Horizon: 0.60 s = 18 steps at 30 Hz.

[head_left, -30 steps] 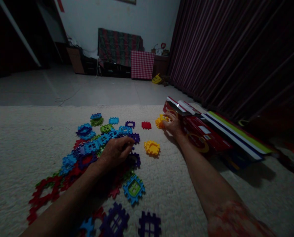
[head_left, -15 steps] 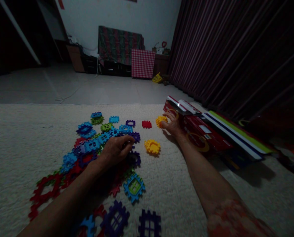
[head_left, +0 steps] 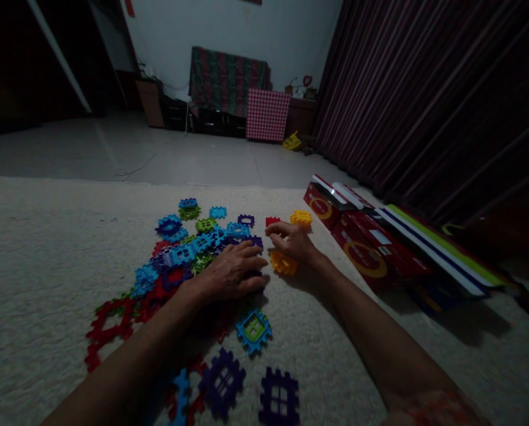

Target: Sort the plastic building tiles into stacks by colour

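My left hand [head_left: 235, 271] lies with fingers spread over the right side of a heap of interlocking plastic building pieces, resting on purple ones that it partly hides. My right hand [head_left: 294, 241] hovers between a flat red piece [head_left: 272, 220] and a yellow piece [head_left: 283, 264]. Its thumb and index finger are apart, with nothing visible between them. More yellow pieces [head_left: 300, 218], apparently stacked, lie just beyond that hand. A light blue window piece [head_left: 201, 242] is among the joined pieces left of my left hand.
On the pale textured mat lie a blue-and-green window piece [head_left: 254, 331] and dark purple window pieces [head_left: 279, 397] nearer me. Red frame pieces [head_left: 109, 322] spread to the left. A red cardboard box [head_left: 371, 248] with open flaps stands at right, before dark curtains [head_left: 389, 106].
My right hand has left the far yellow pieces and come left and nearer, beside the red piece. My left hand's curled fingers have spread flat. The camera view has shifted slightly left.
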Tool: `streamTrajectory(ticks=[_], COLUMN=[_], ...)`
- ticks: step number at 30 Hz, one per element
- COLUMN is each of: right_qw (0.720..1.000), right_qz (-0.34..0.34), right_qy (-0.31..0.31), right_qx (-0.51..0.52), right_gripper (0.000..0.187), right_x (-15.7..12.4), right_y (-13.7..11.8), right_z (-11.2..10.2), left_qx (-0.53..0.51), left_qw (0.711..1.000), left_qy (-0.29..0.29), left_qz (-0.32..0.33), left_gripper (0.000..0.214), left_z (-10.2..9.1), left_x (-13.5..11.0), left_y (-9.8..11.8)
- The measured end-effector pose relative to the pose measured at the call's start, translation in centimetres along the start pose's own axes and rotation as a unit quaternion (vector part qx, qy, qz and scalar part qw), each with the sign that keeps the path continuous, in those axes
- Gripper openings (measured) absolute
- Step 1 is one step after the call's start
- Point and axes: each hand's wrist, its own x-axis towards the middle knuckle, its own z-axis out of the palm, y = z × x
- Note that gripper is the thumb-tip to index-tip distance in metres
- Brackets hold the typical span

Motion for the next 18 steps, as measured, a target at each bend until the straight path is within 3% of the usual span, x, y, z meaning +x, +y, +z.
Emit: streamTrajectory(ticks=[5, 8, 12, 16, 18], right_qw=[0.992, 0.987, 0.977, 0.97, 0.968], right_qz=[-0.005, -0.008, 0.053, 0.067, 0.066], right_qy=[-0.098, -0.131, -0.164, -0.201, -0.217], right_qx=[-0.077, -0.094, -0.127, -0.12, -0.104], right_gripper=[0.047, 0.044, 0.044, 0.042, 0.044], right_x=[2.7, 4.8, 6.7, 7.0, 6.7], right_y=[-1.5, -2.1, -3.3, -4.1, -4.4], right_z=[2.2, 3.8, 5.5, 5.7, 5.5], left_qx=[0.006, 0.005, 0.022, 0.024, 0.025], left_qw=[0.997, 0.996, 0.992, 0.983, 0.982], left_qy=[-0.077, -0.084, -0.102, -0.153, -0.146], left_qz=[-0.033, -0.034, -0.067, -0.097, -0.114], left_gripper=[0.031, 0.026, 0.024, 0.02, 0.021], left_z=[-0.6, -1.2, -2.5, -4.1, -4.7], left_x=[-0.2, -0.3, -0.4, -0.3, -0.2], left_y=[0.4, 0.5, 1.2, 1.8, 1.8])
